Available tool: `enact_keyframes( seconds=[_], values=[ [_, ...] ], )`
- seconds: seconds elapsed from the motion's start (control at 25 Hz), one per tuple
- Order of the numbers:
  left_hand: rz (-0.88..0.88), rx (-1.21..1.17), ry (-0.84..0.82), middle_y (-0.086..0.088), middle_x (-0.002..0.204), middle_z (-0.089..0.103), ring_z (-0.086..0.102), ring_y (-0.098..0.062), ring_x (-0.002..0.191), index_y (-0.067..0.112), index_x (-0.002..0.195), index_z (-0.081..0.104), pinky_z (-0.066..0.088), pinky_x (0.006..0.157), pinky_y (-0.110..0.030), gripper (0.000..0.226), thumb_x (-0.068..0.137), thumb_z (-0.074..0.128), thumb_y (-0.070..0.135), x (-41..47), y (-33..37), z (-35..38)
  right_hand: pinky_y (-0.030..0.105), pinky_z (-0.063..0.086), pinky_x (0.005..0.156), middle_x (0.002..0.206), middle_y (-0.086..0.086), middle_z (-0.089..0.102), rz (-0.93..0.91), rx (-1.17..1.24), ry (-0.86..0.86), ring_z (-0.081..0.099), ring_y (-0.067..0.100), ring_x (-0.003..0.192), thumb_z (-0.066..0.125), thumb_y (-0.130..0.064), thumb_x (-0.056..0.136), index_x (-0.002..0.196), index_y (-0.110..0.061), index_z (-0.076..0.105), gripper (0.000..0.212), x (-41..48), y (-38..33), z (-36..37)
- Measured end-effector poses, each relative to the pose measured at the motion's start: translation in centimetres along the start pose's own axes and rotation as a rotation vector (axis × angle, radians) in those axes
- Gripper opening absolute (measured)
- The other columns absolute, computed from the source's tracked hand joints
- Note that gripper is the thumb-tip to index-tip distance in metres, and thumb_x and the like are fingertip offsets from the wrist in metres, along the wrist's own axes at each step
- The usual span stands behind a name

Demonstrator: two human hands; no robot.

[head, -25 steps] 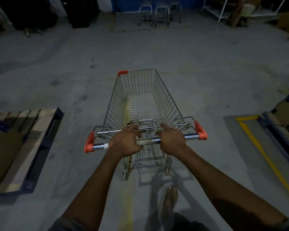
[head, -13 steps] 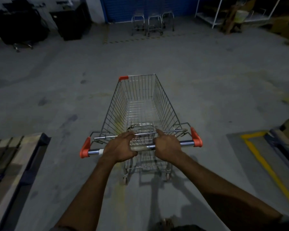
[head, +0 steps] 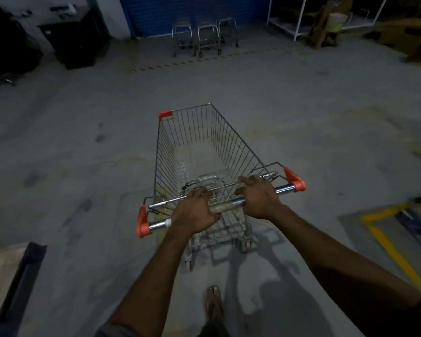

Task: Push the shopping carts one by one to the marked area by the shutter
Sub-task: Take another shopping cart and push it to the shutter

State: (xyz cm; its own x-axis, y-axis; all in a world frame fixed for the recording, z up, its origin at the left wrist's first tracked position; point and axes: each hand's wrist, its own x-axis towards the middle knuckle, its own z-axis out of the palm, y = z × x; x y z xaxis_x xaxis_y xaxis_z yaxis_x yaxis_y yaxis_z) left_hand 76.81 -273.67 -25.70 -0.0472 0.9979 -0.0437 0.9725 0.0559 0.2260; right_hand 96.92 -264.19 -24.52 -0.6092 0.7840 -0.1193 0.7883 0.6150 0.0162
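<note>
Shopping cart (head: 206, 147) at centre frame, on the concrete floor (head: 71, 147). Its long axis runs lower-centre to upper-centre, nose pointing up-frame toward the blue shutter (head: 195, 13) and three parked carts (head: 204, 37). Left hand (head: 195, 212) and right hand (head: 259, 198) both have fingers curled over the handle bar (head: 229, 205), which slants up to the right.

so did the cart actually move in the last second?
Yes. The cart rolled forward: the pallet, earlier level with its handle, now lies behind it, and the parked carts by the shutter are nearer.
</note>
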Motion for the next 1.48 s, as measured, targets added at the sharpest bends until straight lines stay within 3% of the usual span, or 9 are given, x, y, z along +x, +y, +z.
enact_keyframes(
  seconds=[0.08,0.28,0.56,0.68,0.8,0.92,1.04,1.24,1.48],
  values=[
    [0.020,0.045,0.005,0.001,0.156,0.042,0.040,-0.024,0.140,0.025,0.147,0.046,0.043,0.109,-0.044,0.080,0.078,0.059,0.064,4.6,-1.5,-0.3,0.053,0.026,0.117,0.166,0.001,0.030,0.007,-0.016,-0.006,0.025,0.030,0.151,0.069,-0.039,0.080,0.132,-0.035,0.066,0.052,4.7,1.5,-0.4],
    [0.033,0.092,-0.067,0.004,0.163,0.031,0.025,-0.024,0.150,0.029,0.155,0.032,0.024,0.117,-0.047,0.088,0.081,0.056,0.070,16.1,-6.4,-2.0,0.055,0.034,0.117,0.168,-0.001,0.024,0.039,0.050,-0.120,0.022,0.027,0.153,0.065,-0.037,0.087,0.146,-0.038,0.052,0.060,16.0,3.7,-2.1],
    [0.099,0.047,-0.083,0.008,0.159,0.038,0.040,-0.020,0.143,0.036,0.154,0.031,0.036,0.113,-0.047,0.093,0.070,0.051,0.073,31.5,-13.5,-4.5,0.053,0.036,0.114,0.166,0.003,0.027,0.108,0.091,-0.106,0.024,0.030,0.152,0.068,-0.030,0.085,0.155,-0.030,0.038,0.076,30.7,5.7,-4.2],
    [0.139,0.067,-0.006,0.009,0.150,0.050,0.051,-0.019,0.133,0.036,0.148,0.042,0.044,0.105,-0.042,0.089,0.067,0.051,0.070,38.6,-16.2,-5.0,0.050,0.048,0.103,0.155,0.006,0.041,0.129,0.114,0.017,0.040,0.029,0.140,0.074,-0.028,0.079,0.145,-0.024,0.051,0.070,37.3,7.5,-3.9],
    [0.148,0.074,0.074,0.006,0.137,0.056,0.058,-0.022,0.120,0.033,0.133,0.056,0.051,0.092,-0.041,0.075,0.065,0.057,0.065,45.9,-18.7,-5.5,0.040,0.055,0.083,0.116,0.005,0.063,0.135,0.134,0.093,0.062,0.026,0.105,0.071,-0.025,0.077,0.118,-0.019,0.061,0.042,44.1,9.6,-4.5],
    [0.084,0.122,0.050,0.005,0.112,0.062,0.063,-0.023,0.103,0.033,0.107,0.060,0.053,0.079,-0.037,0.046,0.070,0.062,0.060,53.3,-20.2,-6.6,0.034,0.054,0.075,0.091,0.003,0.071,0.152,0.127,0.074,0.068,0.026,0.083,0.065,-0.034,0.082,0.104,-0.019,0.063,0.027,51.1,12.1,-5.6],
    [-0.017,0.238,-0.024,-0.003,0.101,0.074,0.070,-0.027,0.099,0.027,0.102,0.067,0.052,0.079,-0.035,0.039,0.079,0.061,0.059,60.1,-20.3,-8.4,0.033,0.051,0.074,0.088,0.003,0.072,0.140,0.080,0.066,0.068,0.025,0.081,0.063,-0.038,0.083,0.096,-0.019,0.067,0.024,58.0,14.9,-7.0],
    [-0.052,0.273,-0.096,-0.006,0.108,0.074,0.069,-0.029,0.105,0.025,0.106,0.072,0.053,0.086,-0.035,0.046,0.082,0.059,0.062,72.9,-21.1,-10.1,0.033,0.055,0.072,0.077,0.003,0.069,0.173,0.058,0.018,0.067,0.025,0.072,0.071,-0.041,0.077,0.083,-0.017,0.069,0.025,69.2,20.5,-9.0],
    [-0.008,0.219,-0.057,-0.006,0.107,0.074,0.069,-0.030,0.104,0.027,0.109,0.068,0.053,0.086,-0.036,0.047,0.078,0.059,0.062,89.4,-24.7,-10.8,0.031,0.045,0.071,0.086,0.001,0.071,0.204,0.021,0.032,0.068,0.025,0.079,0.061,-0.040,0.080,0.092,-0.020,0.066,0.023,84.3,27.2,-10.7]
  ],
)
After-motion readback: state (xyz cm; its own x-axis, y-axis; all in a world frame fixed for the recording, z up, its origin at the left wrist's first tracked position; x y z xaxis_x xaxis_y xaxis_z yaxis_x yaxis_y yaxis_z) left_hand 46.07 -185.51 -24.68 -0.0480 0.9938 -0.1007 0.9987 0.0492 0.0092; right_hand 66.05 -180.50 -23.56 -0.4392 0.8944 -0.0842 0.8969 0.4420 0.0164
